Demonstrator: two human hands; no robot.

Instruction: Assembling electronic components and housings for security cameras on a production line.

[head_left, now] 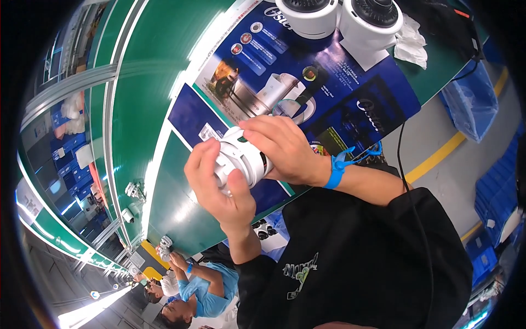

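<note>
The white cylindrical part (249, 158) looks like smooth plastic, the flat blue printed sheet (323, 68) glossy card; the green desk (176, 211) is smooth, shiny; the black top (372, 252), matt cloth.

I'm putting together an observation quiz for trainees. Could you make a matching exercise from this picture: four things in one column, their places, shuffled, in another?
Things
1. White round part
2. Blue strap
3. Crumpled white piece
4. Dark blue sheet with a kettle picture

Places
A. Around the right wrist
B. Lying flat on the green table
C. Gripped by the left hand and right hand
D. Beside a black-topped white unit

Pairs: 1-C, 2-A, 3-D, 4-B
</note>
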